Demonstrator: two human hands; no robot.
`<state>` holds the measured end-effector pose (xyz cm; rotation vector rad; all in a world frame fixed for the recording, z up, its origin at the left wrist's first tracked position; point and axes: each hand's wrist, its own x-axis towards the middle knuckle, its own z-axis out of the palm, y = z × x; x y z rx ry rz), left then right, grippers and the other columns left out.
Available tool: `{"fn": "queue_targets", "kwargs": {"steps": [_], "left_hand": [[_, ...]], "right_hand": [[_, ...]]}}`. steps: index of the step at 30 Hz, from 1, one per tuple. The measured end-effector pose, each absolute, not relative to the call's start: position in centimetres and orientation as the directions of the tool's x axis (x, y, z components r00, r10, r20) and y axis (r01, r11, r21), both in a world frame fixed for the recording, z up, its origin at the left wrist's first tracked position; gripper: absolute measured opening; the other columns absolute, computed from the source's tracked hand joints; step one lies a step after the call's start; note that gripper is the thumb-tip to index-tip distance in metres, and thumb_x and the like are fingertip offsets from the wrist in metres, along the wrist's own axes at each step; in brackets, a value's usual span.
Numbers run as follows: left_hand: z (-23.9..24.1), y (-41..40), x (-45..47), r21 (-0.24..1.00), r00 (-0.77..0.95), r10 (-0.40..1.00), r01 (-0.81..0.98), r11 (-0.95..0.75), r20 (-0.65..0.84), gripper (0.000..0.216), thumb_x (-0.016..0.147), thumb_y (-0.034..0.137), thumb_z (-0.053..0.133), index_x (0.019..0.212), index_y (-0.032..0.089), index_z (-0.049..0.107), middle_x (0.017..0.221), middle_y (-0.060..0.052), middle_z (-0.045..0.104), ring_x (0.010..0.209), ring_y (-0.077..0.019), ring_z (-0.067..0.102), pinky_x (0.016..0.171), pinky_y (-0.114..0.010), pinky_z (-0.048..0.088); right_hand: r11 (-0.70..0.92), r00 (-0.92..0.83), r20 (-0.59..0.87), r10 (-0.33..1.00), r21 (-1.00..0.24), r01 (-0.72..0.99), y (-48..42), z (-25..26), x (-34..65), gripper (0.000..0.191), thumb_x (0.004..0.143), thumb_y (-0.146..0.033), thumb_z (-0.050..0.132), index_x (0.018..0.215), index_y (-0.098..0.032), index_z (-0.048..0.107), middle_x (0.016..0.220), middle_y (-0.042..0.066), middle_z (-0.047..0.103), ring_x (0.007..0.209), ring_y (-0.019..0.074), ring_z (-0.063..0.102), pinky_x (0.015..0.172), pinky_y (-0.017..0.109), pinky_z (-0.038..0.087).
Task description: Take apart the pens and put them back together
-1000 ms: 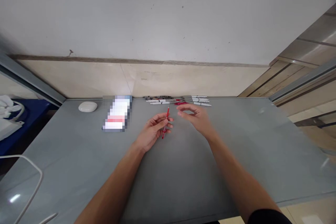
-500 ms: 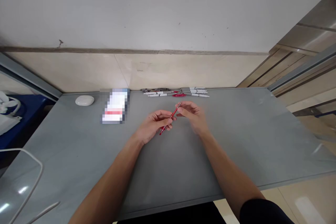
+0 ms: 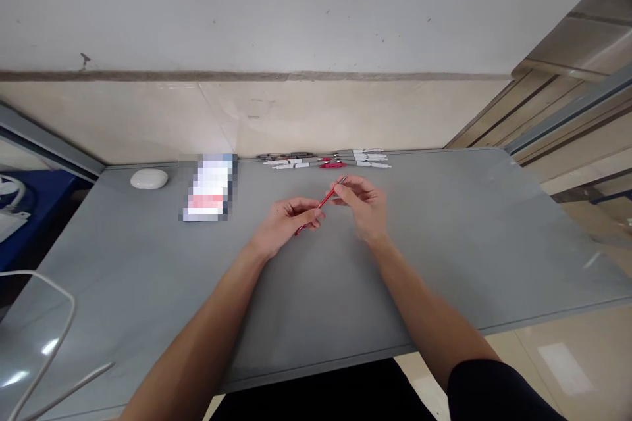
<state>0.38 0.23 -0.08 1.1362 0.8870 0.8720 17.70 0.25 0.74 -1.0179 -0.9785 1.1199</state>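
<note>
Left hand [image 3: 284,223] pinches a red pen [image 3: 323,202] low on its barrel; right hand [image 3: 363,200] pinches its tip. I judge it light, stiff, slick.

A grey desk [image 3: 444,263] carries a flat packet [image 3: 207,187], its face blurred out, lying close to the far edge. Just left of the packet sits a white oval case [image 3: 149,178], and to the right of the packet a row of loose pens [image 3: 323,160], mostly white with some red and dark ones, lies along the same far edge. Well to the left of the packet and nearer the front, a white cable [image 3: 73,308] loops over the desk corner, and behind the packet rises a pale wall [image 3: 316,6].
</note>
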Motion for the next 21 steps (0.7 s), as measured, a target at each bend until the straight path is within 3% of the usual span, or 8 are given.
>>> {"fn": "queue_targets", "kwargs": {"steps": [6, 11, 16, 21], "left_hand": [[0.1, 0.3, 0.2, 0.974, 0.388, 0.912, -0.122, 0.193, -0.132, 0.025, 0.080, 0.036, 0.069, 0.096, 0.017, 0.072, 0.085, -0.007, 0.071, 0.068, -0.0148, 0.061, 0.064, -0.028, 0.047], [0.2, 0.5, -0.1, 0.922, 0.351, 0.923, -0.284, 0.263, -0.155, 0.026, 0.081, 0.034, 0.070, 0.098, 0.015, 0.069, 0.088, -0.008, 0.071, 0.071, -0.0145, 0.062, 0.070, -0.030, 0.050], [0.6, 0.8, -0.4, 0.853, 0.252, 0.942, -0.419, 0.311, -0.220, 0.023, 0.079, 0.030, 0.072, 0.097, 0.016, 0.065, 0.093, -0.006, 0.069, 0.072, -0.0144, 0.064, 0.068, -0.029, 0.053], [0.8, 1.3, -0.7, 0.738, 0.174, 0.935, -0.577, 0.350, -0.308, 0.016, 0.079, 0.021, 0.072, 0.092, 0.015, 0.064, 0.090, -0.005, 0.068, 0.074, -0.0145, 0.065, 0.078, -0.035, 0.057]], "right_hand": [[0.200, 0.266, 0.108, 0.958, -0.915, -0.351, 1.2, 1.6, 18.1, 0.016, 0.074, -0.036, 0.071, 0.084, -0.026, 0.065, 0.092, -0.001, 0.065, 0.077, 0.0156, 0.069, 0.070, 0.035, 0.059], [0.213, 0.347, 0.055, 0.936, -0.874, -0.436, 2.3, 2.1, 18.9, 0.019, 0.072, -0.035, 0.071, 0.086, -0.027, 0.063, 0.092, -0.002, 0.064, 0.076, 0.0129, 0.065, 0.069, 0.030, 0.057], [0.072, 0.235, -0.039, 0.971, -0.892, -0.446, 2.4, 0.9, 19.0, 0.022, 0.069, -0.039, 0.072, 0.086, -0.027, 0.063, 0.093, -0.001, 0.065, 0.073, 0.0122, 0.062, 0.064, 0.029, 0.056], [-0.015, 0.137, -0.082, 0.987, -0.902, -0.432, 1.9, -0.1, 18.5, 0.024, 0.068, -0.040, 0.072, 0.087, -0.026, 0.065, 0.087, -0.002, 0.063, 0.071, 0.0121, 0.061, 0.061, 0.028, 0.055]]}}
